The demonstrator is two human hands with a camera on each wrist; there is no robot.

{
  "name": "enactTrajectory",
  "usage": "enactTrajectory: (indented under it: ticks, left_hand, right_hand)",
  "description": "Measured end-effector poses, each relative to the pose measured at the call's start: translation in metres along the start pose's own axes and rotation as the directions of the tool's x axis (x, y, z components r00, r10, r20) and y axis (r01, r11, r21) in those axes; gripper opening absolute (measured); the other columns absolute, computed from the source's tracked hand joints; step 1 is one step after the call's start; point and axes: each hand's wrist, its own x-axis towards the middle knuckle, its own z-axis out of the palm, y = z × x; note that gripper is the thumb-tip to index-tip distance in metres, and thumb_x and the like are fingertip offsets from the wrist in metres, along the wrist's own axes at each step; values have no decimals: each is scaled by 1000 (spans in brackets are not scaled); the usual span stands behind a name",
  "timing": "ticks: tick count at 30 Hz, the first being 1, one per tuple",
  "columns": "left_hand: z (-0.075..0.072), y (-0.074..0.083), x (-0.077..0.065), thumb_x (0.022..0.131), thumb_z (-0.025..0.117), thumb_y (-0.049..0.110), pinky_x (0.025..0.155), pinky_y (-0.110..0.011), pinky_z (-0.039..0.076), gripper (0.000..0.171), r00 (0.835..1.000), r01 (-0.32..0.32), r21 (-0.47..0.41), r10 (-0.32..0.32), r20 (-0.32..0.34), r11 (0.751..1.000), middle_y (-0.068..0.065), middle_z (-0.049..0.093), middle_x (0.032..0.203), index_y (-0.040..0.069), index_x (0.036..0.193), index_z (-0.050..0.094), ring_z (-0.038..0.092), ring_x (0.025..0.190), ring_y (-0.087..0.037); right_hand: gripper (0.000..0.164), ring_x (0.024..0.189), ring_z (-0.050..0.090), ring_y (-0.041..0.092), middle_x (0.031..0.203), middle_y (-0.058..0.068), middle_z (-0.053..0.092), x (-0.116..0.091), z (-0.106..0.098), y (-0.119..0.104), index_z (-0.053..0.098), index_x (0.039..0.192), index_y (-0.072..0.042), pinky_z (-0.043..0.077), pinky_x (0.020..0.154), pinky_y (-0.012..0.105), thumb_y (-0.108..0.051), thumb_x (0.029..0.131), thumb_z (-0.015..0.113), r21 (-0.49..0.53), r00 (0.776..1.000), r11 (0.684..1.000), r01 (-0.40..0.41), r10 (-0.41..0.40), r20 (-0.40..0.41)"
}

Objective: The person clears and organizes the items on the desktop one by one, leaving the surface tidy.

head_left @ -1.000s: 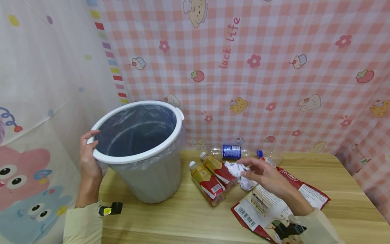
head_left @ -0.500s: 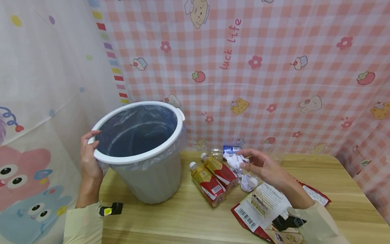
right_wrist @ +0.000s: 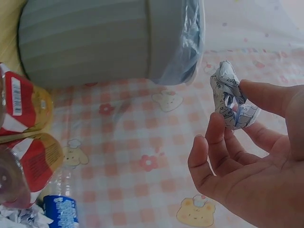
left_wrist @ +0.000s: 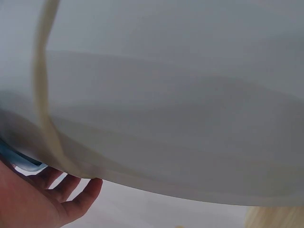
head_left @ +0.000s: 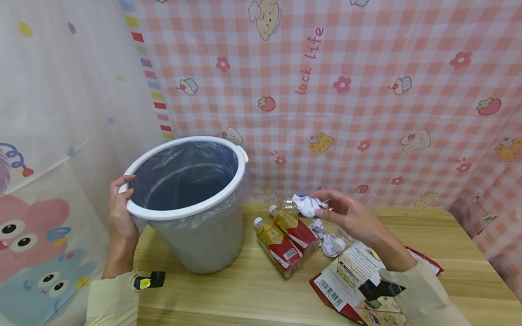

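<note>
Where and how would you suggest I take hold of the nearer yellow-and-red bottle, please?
The nearer bottle is probably best pinched from above, across its narrow end just below the white cap. It lies on its side, and that end stands apart from the other bottle, while their bodies lie close together.

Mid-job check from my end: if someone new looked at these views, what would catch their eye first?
Probably the big pale bin at the left of the head view, its rim gripped by the left hand. Next, the white crumpled paper pinched in the right hand, to the bin's right. Behind everything, the pink checked cloth with its cartoon prints fills much of the view.
</note>
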Motion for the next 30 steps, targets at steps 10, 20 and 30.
enactTrajectory:
  ticks: [10, 20, 30]
  left_hand:
    - [1, 0, 1, 99, 28, 13, 97, -16, 34, 35, 1000, -8, 11, 8, -5, 1000, -2, 43, 138, 15, 123, 53, 40, 124, -20]
    - [2, 1, 1, 99, 28, 12, 96, -16, 34, 35, 1000, -15, 17, 15, -12, 1000, -2, 44, 138, 15, 122, 54, 41, 124, -20]
    - [2, 2, 0, 98, 28, 12, 98, -17, 33, 34, 1000, -12, -8, 11, -14, 1000, -3, 44, 136, 15, 120, 55, 40, 125, -21]
  right_hand:
    - [39, 115, 59, 27, 132, 7, 59, 9, 0, -16, 54, 136, -16, 47, 95, 46, -25, 98, 61, 61, 999, 997, 45, -47, 28]
    - [41, 126, 53, 26, 142, 3, 53, 17, 0, -28, 53, 138, -18, 45, 100, 44, -25, 98, 61, 86, 996, 993, 78, -81, 33]
    - [42, 123, 55, 25, 139, 2, 54, 25, 0, -43, 52, 138, -19, 41, 103, 49, -26, 98, 62, 107, 997, 992, 70, -73, 28]
